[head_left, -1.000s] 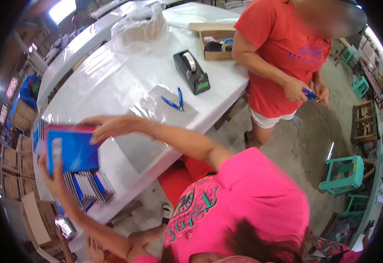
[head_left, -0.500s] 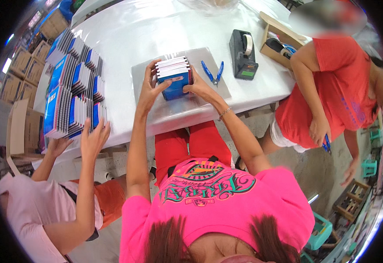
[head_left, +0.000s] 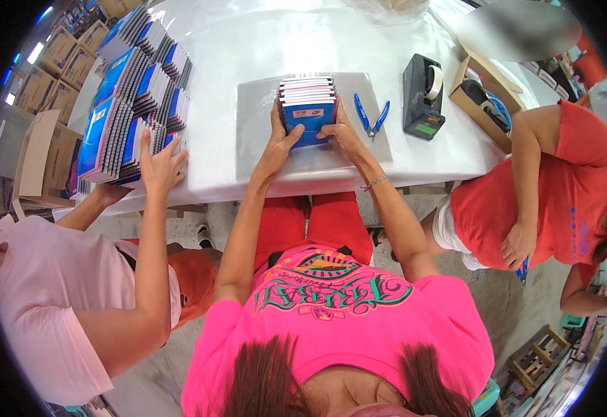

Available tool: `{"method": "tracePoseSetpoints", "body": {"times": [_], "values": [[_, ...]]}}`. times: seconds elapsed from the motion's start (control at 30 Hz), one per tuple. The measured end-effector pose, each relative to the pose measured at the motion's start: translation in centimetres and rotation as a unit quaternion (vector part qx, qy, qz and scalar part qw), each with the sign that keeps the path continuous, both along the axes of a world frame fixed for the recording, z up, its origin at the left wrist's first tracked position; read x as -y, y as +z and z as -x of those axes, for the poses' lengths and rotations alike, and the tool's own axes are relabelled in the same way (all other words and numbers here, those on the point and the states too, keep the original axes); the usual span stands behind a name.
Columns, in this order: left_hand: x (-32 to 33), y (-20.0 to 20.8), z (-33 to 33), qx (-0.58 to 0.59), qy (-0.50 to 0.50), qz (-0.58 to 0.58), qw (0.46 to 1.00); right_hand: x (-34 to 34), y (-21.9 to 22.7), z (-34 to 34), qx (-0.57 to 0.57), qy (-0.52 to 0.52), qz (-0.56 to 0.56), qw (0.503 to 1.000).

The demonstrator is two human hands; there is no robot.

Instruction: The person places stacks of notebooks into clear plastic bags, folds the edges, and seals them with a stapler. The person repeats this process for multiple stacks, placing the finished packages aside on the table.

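Both of the person's hands are closed around a bundle of blue notebooks (head_left: 308,115): the left hand (head_left: 276,149) grips one side, the right hand (head_left: 349,139) the other, thumbs against the front cover. The bundle is over the middle of a grey sheet (head_left: 256,104), covers facing the person, white page edges fanned at the top; I can't tell whether its bottom edge touches the sheet.

At the sheet's right edge lie blue-handled cutters (head_left: 373,129), legs spread. Farther right of the sheet stands a black tape dispenser (head_left: 418,90), and past that an opened cardboard box (head_left: 472,104) with cables inside. Everything sits on a long table (head_left: 220,48) under a shiny white cover, glossy with glare beyond the sheet, where a crumpled clear plastic bag (head_left: 390,8) rests.

Well left of the sheet, spiral notebooks (head_left: 109,139) are piled in rows, and a co-worker in pale pink (head_left: 53,299) has a hand beside them. Brown cartons (head_left: 60,48) are stacked farther left still. On the sheet's right, off the table, a co-worker in red (head_left: 540,187) stands over the grey concrete floor, near a wooden crate (head_left: 540,358).
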State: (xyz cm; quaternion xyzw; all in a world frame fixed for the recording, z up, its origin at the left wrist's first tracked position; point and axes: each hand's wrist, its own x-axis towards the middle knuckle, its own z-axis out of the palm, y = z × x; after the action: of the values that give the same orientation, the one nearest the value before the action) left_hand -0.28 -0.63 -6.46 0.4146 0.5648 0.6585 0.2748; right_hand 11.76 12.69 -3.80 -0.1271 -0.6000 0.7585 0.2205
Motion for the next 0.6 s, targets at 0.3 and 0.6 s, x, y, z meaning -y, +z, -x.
{"method": "tracePoseSetpoints", "body": {"times": [0.3, 0.6], "values": [[1.0, 1.5, 1.1, -0.043, 0.008, 0.033, 0.999, -2.2, -0.2, -0.8, 0.029, 0.076, -0.113, 0.990], [1.5, 1.6, 0.3, -0.055, 0.063, -0.006, 0.996, -1.3, 0.0, -1.5, 0.029, 0.054, -0.216, 0.975]]}}
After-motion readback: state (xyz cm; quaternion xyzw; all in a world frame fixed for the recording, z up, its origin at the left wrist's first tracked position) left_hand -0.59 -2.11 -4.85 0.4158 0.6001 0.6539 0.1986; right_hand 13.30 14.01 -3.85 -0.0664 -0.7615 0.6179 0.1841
